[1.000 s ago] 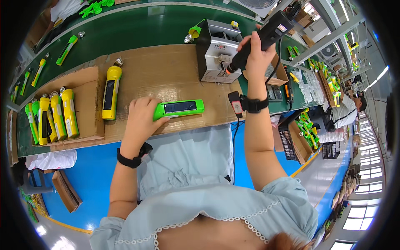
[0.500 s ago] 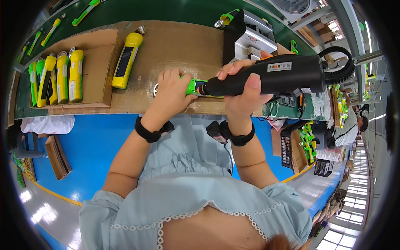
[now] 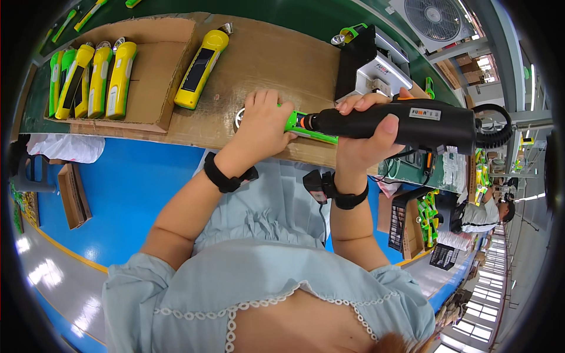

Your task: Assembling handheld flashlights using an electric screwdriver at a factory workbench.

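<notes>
On the cardboard-topped bench, my left hand (image 3: pixel 263 126) is wrapped over a green flashlight housing (image 3: pixel 292 121) and presses it down; its round silver end sticks out on the left. My right hand (image 3: pixel 368 132) grips a black electric screwdriver (image 3: pixel 400 122), held nearly level. The tool's tip meets the housing just right of my left fingers; the exact contact point is too small to make out. A finished-looking yellow and green flashlight (image 3: pixel 202 69) with a dark panel lies left of my hands.
Several yellow and green flashlights (image 3: pixel 120 79) lean in an open cardboard box (image 3: pixel 168 65) at the left. Behind my right hand stands a black and silver device (image 3: pixel 376 73). A coiled cable (image 3: pixel 500 123) trails from the screwdriver. A black crate (image 3: pixel 402 220) is below the bench at right.
The whole view has shifted, so the bench things sit further right and higher. Both hands keep their hold, and the screwdriver tip stays at the green housing.
</notes>
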The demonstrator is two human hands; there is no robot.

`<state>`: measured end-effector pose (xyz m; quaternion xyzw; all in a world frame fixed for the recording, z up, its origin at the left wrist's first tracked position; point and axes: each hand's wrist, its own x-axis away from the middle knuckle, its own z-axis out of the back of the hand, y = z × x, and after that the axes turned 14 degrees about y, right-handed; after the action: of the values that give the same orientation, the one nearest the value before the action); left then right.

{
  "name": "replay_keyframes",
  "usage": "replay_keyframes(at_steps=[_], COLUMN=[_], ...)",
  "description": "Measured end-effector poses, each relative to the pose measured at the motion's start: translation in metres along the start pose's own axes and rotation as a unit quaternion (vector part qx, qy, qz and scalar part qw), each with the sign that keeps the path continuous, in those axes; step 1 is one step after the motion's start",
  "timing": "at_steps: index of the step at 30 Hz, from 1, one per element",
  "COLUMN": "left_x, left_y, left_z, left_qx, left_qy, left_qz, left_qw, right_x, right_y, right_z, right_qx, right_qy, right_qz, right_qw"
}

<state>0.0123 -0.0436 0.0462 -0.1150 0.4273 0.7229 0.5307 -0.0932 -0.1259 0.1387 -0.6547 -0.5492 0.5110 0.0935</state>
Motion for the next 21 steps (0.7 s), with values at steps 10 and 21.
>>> replay_keyframes(at_steps=[10, 21], left_x=[-0.002, -0.003], left_y=[-0.003, 0.001], left_z=[-0.003, -0.003], left_qx=[0.013, 0.049], left_qy=[-0.005, 0.002], left_qz=[0.008, 0.002], left_qw=[1.000, 0.999], right_x=[0.012, 0.015], right_y=[0.011, 0.015], right_z=[0.001, -0.001], right_qx=[0.049, 0.105], right_qy=[-0.035, -0.099], right_qz=[-0.011, 0.009], right_qw=[0.998, 0.990])
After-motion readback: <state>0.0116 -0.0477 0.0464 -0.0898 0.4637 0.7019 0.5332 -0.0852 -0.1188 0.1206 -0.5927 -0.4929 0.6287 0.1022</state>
